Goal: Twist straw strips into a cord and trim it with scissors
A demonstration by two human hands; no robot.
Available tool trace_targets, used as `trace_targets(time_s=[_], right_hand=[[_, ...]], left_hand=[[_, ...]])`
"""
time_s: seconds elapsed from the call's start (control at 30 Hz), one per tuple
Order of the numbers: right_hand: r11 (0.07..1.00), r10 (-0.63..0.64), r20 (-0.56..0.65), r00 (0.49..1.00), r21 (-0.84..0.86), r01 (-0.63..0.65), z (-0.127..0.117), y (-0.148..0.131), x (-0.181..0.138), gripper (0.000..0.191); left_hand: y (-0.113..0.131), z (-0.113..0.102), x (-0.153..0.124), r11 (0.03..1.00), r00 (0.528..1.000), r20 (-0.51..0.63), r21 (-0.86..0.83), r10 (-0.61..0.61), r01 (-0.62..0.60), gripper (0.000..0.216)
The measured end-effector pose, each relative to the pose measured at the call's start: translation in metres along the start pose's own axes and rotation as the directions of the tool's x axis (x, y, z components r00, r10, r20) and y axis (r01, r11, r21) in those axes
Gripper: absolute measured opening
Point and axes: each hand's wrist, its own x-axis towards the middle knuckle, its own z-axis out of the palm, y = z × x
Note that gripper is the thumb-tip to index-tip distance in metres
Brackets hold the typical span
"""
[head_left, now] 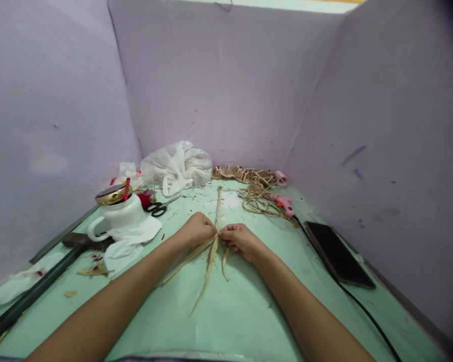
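Loose tails (210, 261): three, fanning toward the near side of the desk (249, 311); right one looks shortest.
Left hand (199, 229): curled, pinching at the split from the left.
Right hand (238, 239): fingertips pinched there from the right. Which strand each holds: can't tell.
Fibre strip (219, 208): splits between the hands, runs straight away from them on the desk.
Technique: I'd keep pinches tight to the split, pull even, tails flat. Nothing visibly weights the far end; could slide.
Room: bare desk between forearms, best spot for swinging tails.
Left limit: hammer (41, 284), then mug (124, 216) and scissors (159, 207); mug looks easiest to knock.
Right limit: phone (340, 254) near the side wall (392, 151), black cable (362, 305) alongside; elbow could snag it.
Far limit: glue gun (286, 204), rope tangle (260, 188), plastic bag (183, 166), then back wall (226, 90).
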Motion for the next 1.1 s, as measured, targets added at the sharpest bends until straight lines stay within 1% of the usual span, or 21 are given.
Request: trace_targets(time_s=[0.1, 0.23, 0.37, 0.47, 0.57, 0.77, 0.93, 1.1], right_hand=[[1.0, 0.0, -0.002, 1.0, -0.002, 0.0, 0.0, 0.0, 0.0, 0.004], [1.0, -0.006, 0.002, 1.0, -0.008, 0.006, -0.001, 0.0, 0.001, 0.005], [1.0, -0.009, 0.0, 1.0, -0.012, 0.009, -0.001, 0.001, 0.001, 0.005], [1.0, -0.01, 0.001, 1.0, -0.013, 0.01, 0.0, 0.001, 0.001, 0.008], [1.0, -0.013, -0.003, 1.0, -0.013, 0.013, 0.0, 0.001, 0.001, 0.011], [1.0, -0.019, 0.003, 1.0, -0.014, 0.019, 0.0, 0.001, 0.0, 0.005], [0.999, -0.031, -0.006, 1.0, -0.023, 0.031, 0.0, 0.002, 0.0, 0.003], [0.999, -0.035, -0.026, 0.999, -0.038, 0.034, 0.001, 0.0, -0.001, 0.002]], left_hand=[[0.004, -0.003, -0.001, 0.992, 0.995, 0.059, -0.093, -0.083, 0.088, 0.013], [0.001, -0.006, 0.002, 0.959, 0.97, 0.155, -0.184, -0.187, 0.214, 0.01], [-0.01, -0.008, 0.013, 0.928, 0.941, 0.25, -0.238, -0.227, 0.287, 0.012], [-0.015, -0.007, 0.018, 0.916, 0.927, 0.278, -0.243, -0.251, 0.32, 0.021], [-0.013, -0.006, 0.015, 0.918, 0.929, 0.266, -0.232, -0.259, 0.322, 0.025], [-0.006, -0.006, 0.009, 0.932, 0.948, 0.193, -0.217, -0.251, 0.291, 0.009], [-0.006, -0.006, 0.01, 0.942, 0.959, 0.13, -0.196, -0.252, 0.274, 0.006], [-0.006, -0.007, 0.009, 0.951, 0.967, 0.12, -0.191, -0.224, 0.244, 0.007]])
